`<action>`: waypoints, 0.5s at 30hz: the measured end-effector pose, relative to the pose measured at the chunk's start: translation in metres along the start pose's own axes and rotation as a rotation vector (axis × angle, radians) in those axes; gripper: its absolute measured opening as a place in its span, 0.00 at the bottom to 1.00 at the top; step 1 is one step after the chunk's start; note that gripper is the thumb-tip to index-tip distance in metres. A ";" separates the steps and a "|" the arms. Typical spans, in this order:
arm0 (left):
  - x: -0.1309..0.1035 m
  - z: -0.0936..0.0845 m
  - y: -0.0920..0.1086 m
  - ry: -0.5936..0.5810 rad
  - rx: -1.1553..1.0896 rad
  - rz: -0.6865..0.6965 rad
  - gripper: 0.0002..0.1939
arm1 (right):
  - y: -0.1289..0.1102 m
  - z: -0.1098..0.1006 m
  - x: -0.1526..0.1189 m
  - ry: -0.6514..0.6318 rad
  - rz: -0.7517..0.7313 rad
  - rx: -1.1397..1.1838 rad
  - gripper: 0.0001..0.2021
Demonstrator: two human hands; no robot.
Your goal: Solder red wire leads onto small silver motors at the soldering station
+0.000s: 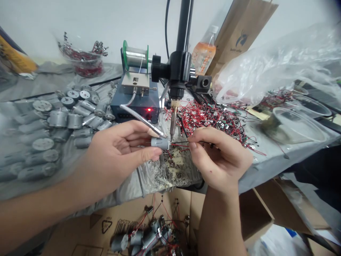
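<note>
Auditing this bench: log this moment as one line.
left hand: holding grey cylindrical metal motor | right hand: pinching thin black and red wires | metal soldering iron: tip down at motor's end, contact unclear

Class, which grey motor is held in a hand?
The motor in the left hand, beside the tip of the soldering iron. It alone is held; the other motors lie on the bench or the cardboard below.

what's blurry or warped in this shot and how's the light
In the head view, the motors at far left look smeared and stretched; in the head view, the motor in the left hand is clearer; the head view's light is pale, with glare on the plastic bag and a dark top right corner.
</note>
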State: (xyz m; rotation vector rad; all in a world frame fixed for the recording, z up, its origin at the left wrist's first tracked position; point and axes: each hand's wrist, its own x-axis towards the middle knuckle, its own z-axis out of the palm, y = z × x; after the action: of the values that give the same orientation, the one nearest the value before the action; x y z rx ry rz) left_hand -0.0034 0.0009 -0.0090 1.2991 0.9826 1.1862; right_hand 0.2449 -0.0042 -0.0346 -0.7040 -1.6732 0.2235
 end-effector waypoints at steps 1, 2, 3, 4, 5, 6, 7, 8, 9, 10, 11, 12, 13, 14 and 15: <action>0.000 0.000 0.000 0.000 -0.002 0.002 0.14 | 0.000 0.000 0.001 0.001 0.002 -0.011 0.13; 0.000 -0.001 0.000 0.000 0.000 0.006 0.14 | 0.000 0.000 0.001 0.002 0.000 -0.021 0.12; -0.001 -0.001 0.001 0.000 0.002 0.010 0.14 | 0.000 0.000 0.001 0.001 0.001 -0.027 0.12; -0.001 -0.001 0.001 -0.001 0.001 0.013 0.14 | 0.000 0.000 0.001 0.001 0.002 -0.026 0.12; -0.001 -0.001 0.001 -0.002 -0.004 0.014 0.14 | 0.000 -0.001 0.001 -0.001 0.004 -0.019 0.13; -0.001 -0.001 0.001 -0.009 -0.014 0.018 0.14 | 0.000 -0.001 0.001 -0.004 0.003 -0.008 0.13; -0.001 -0.001 0.000 -0.018 -0.027 0.019 0.13 | 0.000 -0.001 0.001 -0.009 0.003 0.000 0.13; 0.000 0.000 0.000 -0.025 -0.039 0.021 0.13 | 0.000 -0.001 0.001 -0.013 0.004 0.002 0.13; 0.000 0.000 -0.001 -0.028 -0.047 0.029 0.13 | -0.001 -0.001 0.002 -0.015 0.002 -0.002 0.13; 0.001 0.000 -0.001 -0.031 -0.050 0.042 0.14 | -0.001 -0.001 0.002 -0.015 -0.005 -0.010 0.13; 0.002 0.000 -0.002 -0.030 -0.053 0.060 0.14 | -0.001 0.000 0.003 -0.014 -0.010 -0.020 0.12; 0.002 0.000 -0.003 -0.031 -0.056 0.075 0.15 | -0.001 0.000 0.003 -0.011 -0.018 -0.027 0.12; 0.003 0.000 -0.004 -0.032 -0.058 0.092 0.15 | -0.001 0.001 0.004 -0.007 -0.028 -0.029 0.12; 0.003 0.000 -0.004 -0.033 -0.060 0.106 0.15 | 0.000 0.001 0.004 -0.005 -0.039 -0.027 0.12; 0.002 0.000 -0.005 -0.034 -0.060 0.112 0.15 | 0.000 0.002 0.004 -0.006 -0.043 -0.023 0.12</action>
State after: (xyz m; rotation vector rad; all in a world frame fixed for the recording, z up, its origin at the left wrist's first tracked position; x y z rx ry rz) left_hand -0.0029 0.0038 -0.0134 1.3367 0.8530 1.2648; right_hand 0.2430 -0.0014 -0.0313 -0.6846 -1.6974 0.1758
